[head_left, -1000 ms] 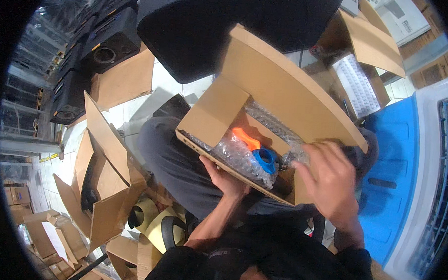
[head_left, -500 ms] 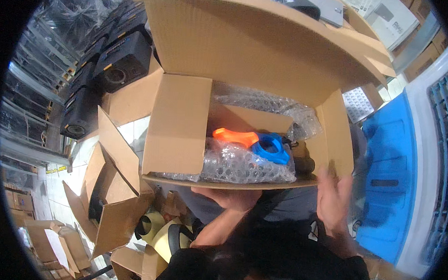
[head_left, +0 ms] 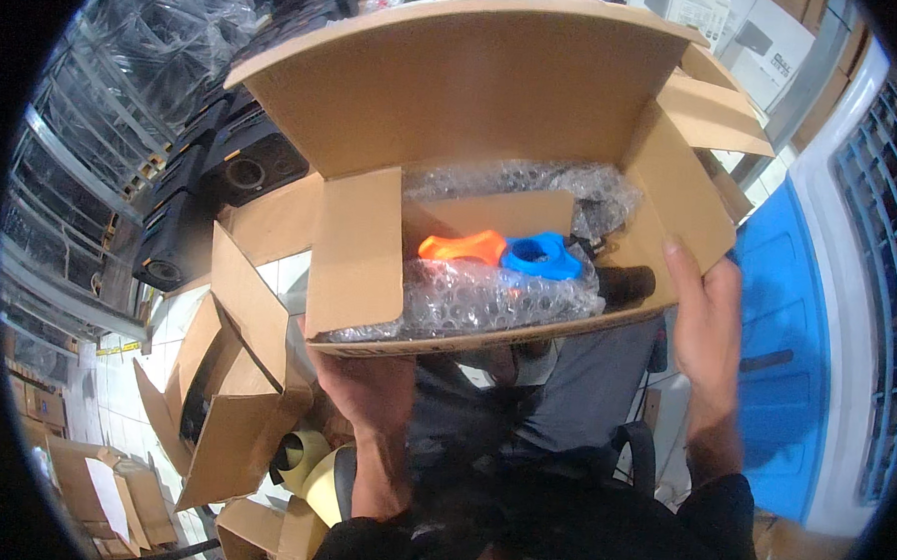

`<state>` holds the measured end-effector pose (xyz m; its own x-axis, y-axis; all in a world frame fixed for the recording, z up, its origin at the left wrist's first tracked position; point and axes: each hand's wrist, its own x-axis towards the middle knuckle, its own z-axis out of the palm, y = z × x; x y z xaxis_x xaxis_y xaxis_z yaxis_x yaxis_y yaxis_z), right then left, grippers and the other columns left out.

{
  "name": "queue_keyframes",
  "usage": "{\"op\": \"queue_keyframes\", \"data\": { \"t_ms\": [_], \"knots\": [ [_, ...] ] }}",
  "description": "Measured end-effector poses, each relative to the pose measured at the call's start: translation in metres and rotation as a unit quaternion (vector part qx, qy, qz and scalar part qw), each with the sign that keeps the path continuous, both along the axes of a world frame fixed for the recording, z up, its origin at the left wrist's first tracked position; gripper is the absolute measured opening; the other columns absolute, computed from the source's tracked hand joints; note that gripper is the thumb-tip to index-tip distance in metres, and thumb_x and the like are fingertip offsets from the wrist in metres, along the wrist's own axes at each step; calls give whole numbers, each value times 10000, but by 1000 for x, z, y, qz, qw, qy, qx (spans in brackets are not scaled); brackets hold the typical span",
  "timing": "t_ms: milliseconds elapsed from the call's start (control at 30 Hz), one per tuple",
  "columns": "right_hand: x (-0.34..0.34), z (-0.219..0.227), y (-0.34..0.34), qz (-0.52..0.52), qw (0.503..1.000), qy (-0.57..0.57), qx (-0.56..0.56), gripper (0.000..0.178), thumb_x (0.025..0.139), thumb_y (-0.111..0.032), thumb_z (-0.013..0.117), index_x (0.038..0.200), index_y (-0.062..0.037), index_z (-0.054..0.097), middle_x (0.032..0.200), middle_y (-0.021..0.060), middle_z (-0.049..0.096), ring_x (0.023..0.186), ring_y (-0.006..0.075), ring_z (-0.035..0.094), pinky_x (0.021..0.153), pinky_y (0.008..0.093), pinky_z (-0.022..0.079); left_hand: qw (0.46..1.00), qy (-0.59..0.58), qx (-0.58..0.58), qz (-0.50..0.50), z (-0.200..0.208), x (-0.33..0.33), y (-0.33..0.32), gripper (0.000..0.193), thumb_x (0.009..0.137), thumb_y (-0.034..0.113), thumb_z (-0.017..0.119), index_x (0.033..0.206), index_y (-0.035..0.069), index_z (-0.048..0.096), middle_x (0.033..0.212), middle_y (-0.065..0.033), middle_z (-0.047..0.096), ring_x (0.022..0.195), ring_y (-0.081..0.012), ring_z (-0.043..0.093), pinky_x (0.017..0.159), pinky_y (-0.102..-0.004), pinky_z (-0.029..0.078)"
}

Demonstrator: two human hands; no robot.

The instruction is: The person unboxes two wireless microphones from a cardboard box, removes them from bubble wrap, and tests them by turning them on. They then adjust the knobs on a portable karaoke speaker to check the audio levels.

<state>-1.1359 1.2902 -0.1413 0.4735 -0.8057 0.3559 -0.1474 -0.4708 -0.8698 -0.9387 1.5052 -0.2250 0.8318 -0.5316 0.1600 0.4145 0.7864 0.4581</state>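
An opened cardboard box (head_left: pixel 477 91) is held up above my lap, its big lid standing up at the far side. Under its front left corner is my left hand (head_left: pixel 366 389), its fingers mostly hidden by the box. My right hand (head_left: pixel 709 316) grips the right end, thumb on the side flap. Inside lie an orange ring-shaped piece (head_left: pixel 462 247) and a blue one (head_left: pixel 545 256), side by side above bubble wrap (head_left: pixel 503 300). A black cylindrical thing (head_left: pixel 628 285) rests near the right end. The left flap (head_left: pixel 358 246) is folded over part of the contents.
Black speakers (head_left: pixel 248 171) stand in a row at the left. Nearer are another open carton (head_left: pixel 236 441) and yellow tape rolls (head_left: pixel 306 452). A blue and white plastic unit (head_left: pixel 779 395) stands close on my right. White boxes (head_left: pixel 774 54) are at the far right.
My left hand has moved left to the front left corner. My right hand has come up onto the right end. The box has tilted, its right end higher.
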Motion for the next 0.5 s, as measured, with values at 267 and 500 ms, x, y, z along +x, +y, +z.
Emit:
{"op": "queue_keyframes", "data": {
  "t_ms": [267, 500],
  "knots": [
    [-8, 18, 6, 39, 993, -100, 52, 322, 1033, -216, 555, 1052, 84, 668, 916, 69, 704, 849, 83, 577, 763, 285, 475, 890, -284, 329, 138, 11, 14, 37, 513, 1049, 441, 415, 1359, 46, 520, 1343, -112, 580, 1202, -257, 579, 992, -443, 478],
    [-25, 26, 19, 66, 991, -92, 71, 304, 1025, -203, 573, 1095, 78, 667, 956, 64, 708, 879, 91, 595, 796, 280, 486, 993, -56, 105, 15, 31, -6, 60, 631, 981, 468, 513, 1425, 23, 460, 1371, -168, 558, 1225, -296, 576, 1007, -483, 488]
  ]
}}
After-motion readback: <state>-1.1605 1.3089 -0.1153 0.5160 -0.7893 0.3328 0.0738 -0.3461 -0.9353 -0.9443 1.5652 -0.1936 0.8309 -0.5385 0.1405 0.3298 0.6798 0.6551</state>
